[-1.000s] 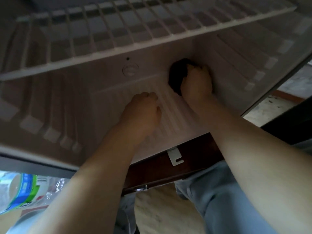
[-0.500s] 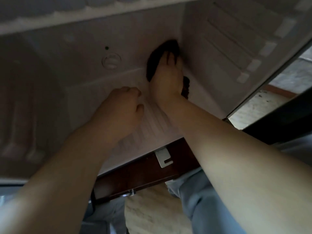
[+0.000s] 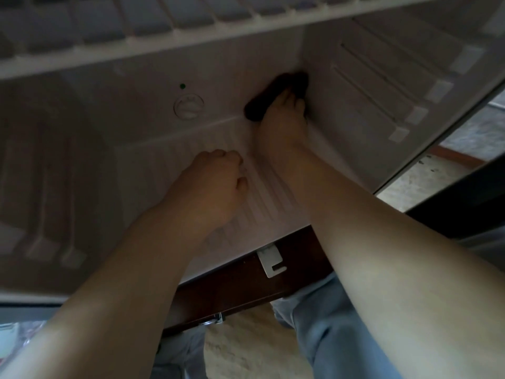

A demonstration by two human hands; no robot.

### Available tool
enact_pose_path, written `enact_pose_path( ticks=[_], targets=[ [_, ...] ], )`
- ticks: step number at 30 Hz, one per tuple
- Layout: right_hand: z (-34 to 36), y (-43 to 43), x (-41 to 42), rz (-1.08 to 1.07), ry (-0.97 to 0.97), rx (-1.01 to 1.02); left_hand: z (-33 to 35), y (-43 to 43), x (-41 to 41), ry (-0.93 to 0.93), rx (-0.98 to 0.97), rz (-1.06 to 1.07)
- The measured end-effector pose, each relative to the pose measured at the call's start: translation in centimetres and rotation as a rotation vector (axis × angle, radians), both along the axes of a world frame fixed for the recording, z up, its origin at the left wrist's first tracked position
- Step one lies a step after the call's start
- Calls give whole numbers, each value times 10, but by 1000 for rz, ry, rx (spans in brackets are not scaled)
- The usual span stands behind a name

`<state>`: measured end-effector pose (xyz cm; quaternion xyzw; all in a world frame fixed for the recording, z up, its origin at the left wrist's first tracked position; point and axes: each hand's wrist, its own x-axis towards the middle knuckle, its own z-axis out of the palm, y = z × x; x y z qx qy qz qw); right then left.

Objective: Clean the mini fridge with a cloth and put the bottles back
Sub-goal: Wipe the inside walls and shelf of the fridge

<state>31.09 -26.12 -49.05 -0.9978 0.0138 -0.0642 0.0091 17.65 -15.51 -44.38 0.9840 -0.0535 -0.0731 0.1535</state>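
Observation:
I look into the open mini fridge, whose ribbed white floor (image 3: 276,203) fills the middle of the head view. My right hand (image 3: 284,127) reaches to the back right corner and presses a dark cloth (image 3: 270,95) against the rear wall with extended fingers. The fingertips are partly hidden by the cloth. My left hand (image 3: 216,187) rests on the fridge floor as a fist, fingers curled under and holding nothing. A blurred clear plastic bottle (image 3: 19,335) shows at the bottom left, outside the fridge.
A white wire shelf (image 3: 164,36) spans the top. A round drain fitting (image 3: 188,106) sits on the rear wall, and shelf rails (image 3: 382,94) line the right wall. Below the opening are a white hinge bracket (image 3: 272,262), a dark wooden base (image 3: 240,294) and my jeans-clad knees (image 3: 333,332).
My right hand went from gripping the cloth to pressing it with extended fingers, and slid it along the rear wall into the right corner. The left fist stayed on the floor. The view shifted.

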Motion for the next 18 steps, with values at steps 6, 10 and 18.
enact_pose_path(
  ticks=[6, 10, 18],
  targets=[
    [23, -21, -8, 13, -264, 468, 7, 7, -8, -7, 8, 12],
    [47, 12, -19, 275, -575, 776, 11, 11, -6, -19, 34, 46],
    [18, 47, -33, 644, -384, 659, 11, 12, -12, 15, 174, 248]
  ],
)
